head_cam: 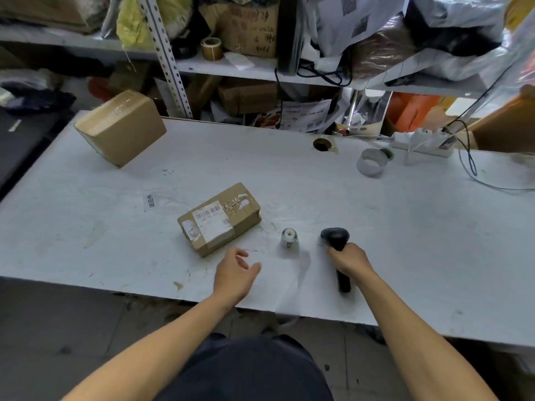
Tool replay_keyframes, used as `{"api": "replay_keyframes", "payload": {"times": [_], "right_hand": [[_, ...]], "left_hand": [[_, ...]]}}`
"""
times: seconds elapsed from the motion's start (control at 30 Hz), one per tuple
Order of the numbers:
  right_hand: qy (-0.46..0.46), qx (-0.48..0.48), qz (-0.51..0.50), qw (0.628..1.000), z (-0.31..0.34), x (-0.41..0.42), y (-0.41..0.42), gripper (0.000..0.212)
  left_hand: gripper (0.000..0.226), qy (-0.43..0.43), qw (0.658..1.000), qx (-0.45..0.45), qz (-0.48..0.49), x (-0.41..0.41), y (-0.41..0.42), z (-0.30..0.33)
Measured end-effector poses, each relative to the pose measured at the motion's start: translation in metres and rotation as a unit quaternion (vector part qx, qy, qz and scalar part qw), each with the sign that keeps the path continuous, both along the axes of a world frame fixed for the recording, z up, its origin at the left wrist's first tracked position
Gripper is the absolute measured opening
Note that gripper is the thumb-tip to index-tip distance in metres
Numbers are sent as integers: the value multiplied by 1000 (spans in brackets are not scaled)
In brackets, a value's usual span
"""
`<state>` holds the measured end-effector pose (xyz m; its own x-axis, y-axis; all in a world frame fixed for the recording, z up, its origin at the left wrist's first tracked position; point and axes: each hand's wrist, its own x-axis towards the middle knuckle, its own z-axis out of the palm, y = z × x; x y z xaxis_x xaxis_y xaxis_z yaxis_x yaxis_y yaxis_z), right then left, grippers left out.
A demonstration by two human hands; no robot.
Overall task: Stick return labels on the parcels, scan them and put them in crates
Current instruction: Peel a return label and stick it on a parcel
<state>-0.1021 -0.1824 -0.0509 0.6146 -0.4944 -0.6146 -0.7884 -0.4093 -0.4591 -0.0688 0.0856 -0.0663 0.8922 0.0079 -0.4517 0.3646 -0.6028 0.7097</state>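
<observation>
The scanning step looks to be in hand. The right hand [348, 259] is wrapped round the handle of a black scanner [335, 238], whose head points away from the person, across the surface [318, 192]. The left hand [235, 270] hovers with relaxed, spread fingers and holds nothing, just short of the near corner of the small parcel [219, 219]. That parcel lies flat in the middle of the surface, with a white label bearing a barcode on its top face. A small roll of labels [289, 238] stands between the parcel and the scanner. A single loose label [149, 202] lies by itself to the left, and a bigger parcel [120, 127] sits tilted at the far left corner, well apart from both hands. The next move probably calls for turning the scanner head toward the barcode while the left hand steadies or angles the small parcel. Whether the white label is the return label or the original one is too blurred to tell. No crate can be made out, and the right fingers are mostly hidden behind the scanner handle.
</observation>
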Motion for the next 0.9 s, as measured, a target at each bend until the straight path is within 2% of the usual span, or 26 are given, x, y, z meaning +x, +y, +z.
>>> {"api": "replay_keyframes", "payload": {"times": [0.07,0.13,0.2,0.27,0.33,0.43,0.5,0.57,0.67,0.7,0.8,0.9], "right_hand": [[-4,-6,-18,1000,-1,-2,4,37],[-16,-63,-38,997,-1,-6,10,70],[-65,-129,-70,987,2,-11,18,97],[-152,-161,-83,972,4,-14,22,92],[-230,-168,-51,957,7,-14,24,69],[-289,-77,-6,954,16,-8,30,35],[-265,10,-16,964,19,-3,38,31],[-218,97,-53,970,17,3,49,42],[-173,216,-101,956,14,13,59,60],[-164,251,-102,949,13,16,60,59],[-161,356,-85,917,15,22,64,37],[-206,383,-68,898,11,26,64,24]], "left_hand": [[61,-18,990,30,-137,11,-22,5],[81,-63,975,57,-203,25,-46,9],[86,-81,970,51,-225,39,-65,7],[79,-84,966,52,-240,49,-79,-1],[56,-107,960,64,-251,54,-86,-9],[29,-149,957,47,-244,54,-83,-12],[23,-197,948,16,-248,49,-74,-9],[19,-254,934,-38,-248,43,-62,-3],[22,-315,914,-92,-238,33,-48,8],[23,-328,910,-98,-232,30,-45,13],[26,-352,902,-108,-224,26,-35,21],[41,-335,906,-127,-224,26,-29,27]]}}
